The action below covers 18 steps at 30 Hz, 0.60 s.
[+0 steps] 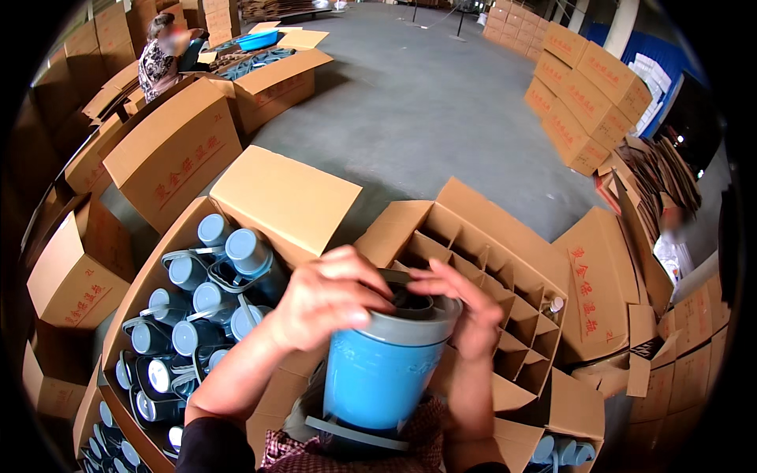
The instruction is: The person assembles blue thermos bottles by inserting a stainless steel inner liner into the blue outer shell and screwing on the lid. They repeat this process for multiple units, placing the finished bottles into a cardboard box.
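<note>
A blue thermos jug (382, 378) with a grey rim stands in front of my body, its end with a dark round opening facing up. A grey carrying handle (355, 436) shows at its lower end, by my lap. My left hand (323, 303) curls its fingers over the left side of the rim, beside the opening. On the right side, my right hand (465, 307) has its fingers stretched and spread toward the opening, slightly blurred. Its palm lies close against the rim; whether it presses there is hard to see.
An open carton (130, 315) full of blue-capped thermos jugs (248, 251) stands at my left. Ahead to the right is a carton with cardboard dividers (465, 256), a small bottle (554, 306) in one cell. Cartons (587, 94) are stacked farther off. A person (160, 59) sits far left.
</note>
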Each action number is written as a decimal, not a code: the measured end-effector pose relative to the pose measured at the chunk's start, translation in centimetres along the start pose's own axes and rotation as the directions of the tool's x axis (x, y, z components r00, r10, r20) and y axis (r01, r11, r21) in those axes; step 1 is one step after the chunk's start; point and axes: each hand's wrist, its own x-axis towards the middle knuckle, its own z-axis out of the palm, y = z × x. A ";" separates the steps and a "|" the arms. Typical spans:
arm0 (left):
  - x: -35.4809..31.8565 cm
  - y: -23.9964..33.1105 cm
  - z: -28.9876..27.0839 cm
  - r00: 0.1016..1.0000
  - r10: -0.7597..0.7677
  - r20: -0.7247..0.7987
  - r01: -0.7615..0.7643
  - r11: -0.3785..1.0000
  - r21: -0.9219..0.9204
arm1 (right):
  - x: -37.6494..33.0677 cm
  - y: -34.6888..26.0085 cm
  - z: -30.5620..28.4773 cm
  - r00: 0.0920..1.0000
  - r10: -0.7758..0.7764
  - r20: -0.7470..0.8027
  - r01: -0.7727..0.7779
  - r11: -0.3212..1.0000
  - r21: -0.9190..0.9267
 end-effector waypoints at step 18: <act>3.8 2.3 -0.2 0.983 0.024 0.181 -0.060 0.980 0.192 | 0.6 2.3 2.3 0.976 0.173 -0.129 -0.054 0.775 0.630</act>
